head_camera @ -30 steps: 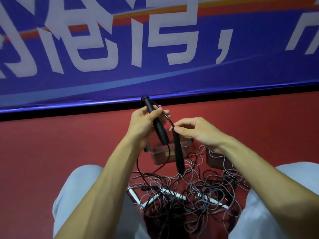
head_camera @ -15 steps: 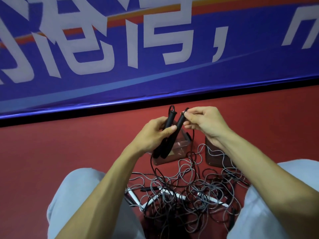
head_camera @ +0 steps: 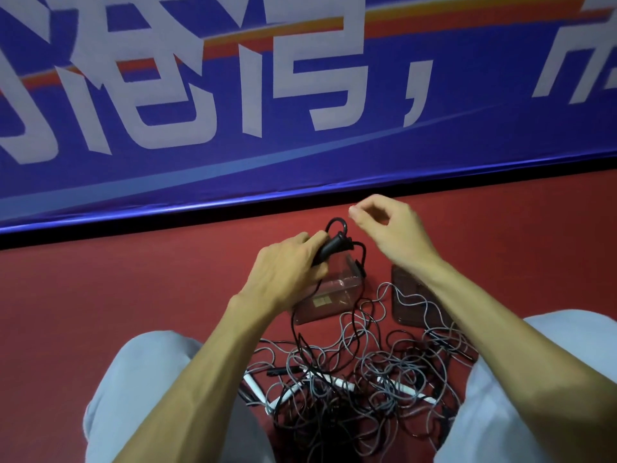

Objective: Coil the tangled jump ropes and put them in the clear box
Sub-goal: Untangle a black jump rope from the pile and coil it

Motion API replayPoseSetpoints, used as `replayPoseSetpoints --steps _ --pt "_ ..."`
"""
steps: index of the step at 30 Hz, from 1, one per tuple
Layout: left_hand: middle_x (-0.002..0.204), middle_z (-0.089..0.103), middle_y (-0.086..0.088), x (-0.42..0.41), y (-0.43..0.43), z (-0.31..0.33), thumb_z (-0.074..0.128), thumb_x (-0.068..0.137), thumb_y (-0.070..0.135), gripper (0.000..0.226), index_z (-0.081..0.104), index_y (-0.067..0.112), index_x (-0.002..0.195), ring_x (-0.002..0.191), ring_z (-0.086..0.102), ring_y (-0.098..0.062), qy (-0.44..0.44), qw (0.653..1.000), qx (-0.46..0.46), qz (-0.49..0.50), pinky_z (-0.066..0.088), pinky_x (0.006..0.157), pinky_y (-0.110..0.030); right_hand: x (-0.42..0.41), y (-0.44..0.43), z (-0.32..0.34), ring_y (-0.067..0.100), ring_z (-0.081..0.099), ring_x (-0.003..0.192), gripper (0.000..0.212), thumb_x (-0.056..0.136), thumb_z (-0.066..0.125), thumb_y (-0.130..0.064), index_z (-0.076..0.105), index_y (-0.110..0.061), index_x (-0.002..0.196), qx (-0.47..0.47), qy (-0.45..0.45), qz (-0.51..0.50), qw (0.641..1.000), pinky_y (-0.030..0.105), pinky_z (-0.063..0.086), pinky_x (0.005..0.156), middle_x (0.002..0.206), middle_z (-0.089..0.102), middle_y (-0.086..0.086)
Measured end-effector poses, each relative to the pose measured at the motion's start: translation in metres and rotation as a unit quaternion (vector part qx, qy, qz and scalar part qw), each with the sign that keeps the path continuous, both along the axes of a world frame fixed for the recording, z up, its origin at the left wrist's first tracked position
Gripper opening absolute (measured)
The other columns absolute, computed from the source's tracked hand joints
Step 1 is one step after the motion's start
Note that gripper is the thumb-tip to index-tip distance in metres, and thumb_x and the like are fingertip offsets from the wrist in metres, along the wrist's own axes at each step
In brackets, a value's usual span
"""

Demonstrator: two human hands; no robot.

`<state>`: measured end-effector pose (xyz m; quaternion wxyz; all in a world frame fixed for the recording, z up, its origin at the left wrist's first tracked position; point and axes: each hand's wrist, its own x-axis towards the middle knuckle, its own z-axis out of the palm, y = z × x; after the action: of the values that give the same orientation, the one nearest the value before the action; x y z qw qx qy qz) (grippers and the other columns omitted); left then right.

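The black handles (head_camera: 329, 250) are held in the left hand (head_camera: 287, 265), with the fingers curled round them, just above the clear box (head_camera: 334, 297) on the red floor (head_camera: 133, 295). A black rope (head_camera: 293, 324) hangs from them down to the tangled pile (head_camera: 360, 379) between the knees. The right hand (head_camera: 397, 228) is raised beside the handles, apart from them. Its fingers are loosely curled, with the thumb near the first finger. Whether anything is pinched cannot be told.
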<state>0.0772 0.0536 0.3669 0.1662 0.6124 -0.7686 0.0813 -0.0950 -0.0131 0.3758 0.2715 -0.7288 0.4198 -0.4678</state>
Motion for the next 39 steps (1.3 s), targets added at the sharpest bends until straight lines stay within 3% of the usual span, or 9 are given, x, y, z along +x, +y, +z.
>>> replayPoseSetpoints --steps 5,8,11,17,20,24,28,33,39 --pt "0.098 0.055 0.000 0.003 0.005 0.004 0.049 0.094 0.033 0.027 0.046 0.022 0.118 0.092 0.058 -0.026 -0.087 0.996 -0.009 -0.003 0.028 0.064 -0.031 0.004 -0.006 -0.009 -0.001 0.057 0.078 0.023 0.097 0.052 -0.037 0.067 -0.027 0.083 0.022 0.087 0.115 0.989 0.029 0.044 0.080 0.080 0.063 -0.019" --pt "0.102 0.055 0.000 0.006 0.006 0.001 0.046 0.096 0.035 0.026 0.043 0.024 0.119 0.096 0.059 -0.025 -0.117 0.993 0.017 -0.005 0.030 0.064 -0.031 0.002 -0.006 -0.007 -0.002 0.057 0.111 0.016 0.093 0.059 -0.023 0.066 -0.025 0.108 -0.010 0.094 0.146 0.985 0.022 0.041 0.101 0.114 0.065 -0.017" --pt "0.107 0.057 0.001 0.005 0.007 0.003 0.046 0.095 0.038 0.032 0.041 0.024 0.124 0.101 0.058 -0.025 -0.149 0.988 0.033 -0.009 0.029 0.066 -0.031 0.002 -0.001 -0.004 0.000 0.050 0.123 0.015 0.094 0.057 -0.023 0.069 -0.023 0.103 -0.048 0.177 0.172 0.968 0.019 0.034 0.103 0.124 0.063 -0.014" --pt "0.109 0.061 0.002 0.009 0.004 0.003 0.052 0.092 0.043 0.031 0.046 0.018 0.110 0.096 0.060 -0.026 -0.127 0.990 0.054 0.030 0.033 0.065 -0.032 -0.008 -0.012 -0.019 0.010 0.058 0.076 0.051 0.090 0.042 -0.060 0.065 -0.016 0.074 -0.001 0.287 0.094 0.953 0.032 0.047 0.075 0.077 0.064 -0.010" --pt "0.107 0.061 0.002 0.010 0.004 0.004 0.056 0.090 0.041 0.027 0.043 0.021 0.103 0.093 0.059 -0.027 -0.089 0.994 0.055 0.033 0.031 0.064 -0.032 -0.004 -0.006 -0.016 0.009 0.048 0.053 0.041 0.095 0.051 -0.045 0.052 -0.019 0.063 0.049 0.219 0.117 0.967 0.030 0.037 0.060 0.055 0.050 -0.008" --pt "0.104 0.063 0.003 0.010 0.005 0.002 0.056 0.088 0.040 0.022 0.043 0.025 0.099 0.088 0.059 -0.028 -0.028 0.997 0.069 0.024 0.031 0.063 -0.032 0.002 0.000 -0.011 0.015 0.047 0.038 0.020 0.097 0.051 -0.033 0.046 -0.016 0.089 0.191 0.082 0.173 0.963 0.024 0.037 0.044 0.054 0.049 0.000" --pt "0.087 0.061 0.000 0.008 0.005 0.000 0.051 0.089 0.039 0.018 0.039 0.025 0.086 0.076 0.053 -0.029 -0.009 0.994 0.106 0.025 0.032 0.063 -0.033 -0.003 0.002 -0.004 0.014 0.039 0.034 0.033 0.098 0.050 -0.036 0.050 -0.013 0.074 0.216 0.130 0.197 0.947 0.024 0.031 0.043 0.042 0.040 -0.003" --pt "0.063 0.050 0.004 0.003 -0.001 -0.005 0.054 0.087 0.034 0.023 0.040 0.027 0.070 0.058 0.046 -0.020 0.123 0.970 0.210 -0.002 0.033 0.055 -0.032 -0.017 0.000 0.005 0.021 0.056 0.053 0.027 0.096 0.056 -0.020 0.058 -0.007 0.073 0.250 0.073 0.278 0.925 0.031 0.048 0.055 0.050 0.045 0.001" --pt "0.063 0.051 0.003 -0.004 -0.006 -0.007 0.062 0.087 0.028 0.014 0.051 0.021 0.081 0.052 0.046 -0.013 0.268 0.932 0.239 -0.041 0.039 0.053 -0.027 -0.022 -0.002 0.005 0.012 0.033 0.048 0.029 0.098 0.054 -0.026 0.059 -0.016 0.070 0.159 0.085 0.204 0.962 0.027 0.025 0.048 0.051 0.041 -0.008"
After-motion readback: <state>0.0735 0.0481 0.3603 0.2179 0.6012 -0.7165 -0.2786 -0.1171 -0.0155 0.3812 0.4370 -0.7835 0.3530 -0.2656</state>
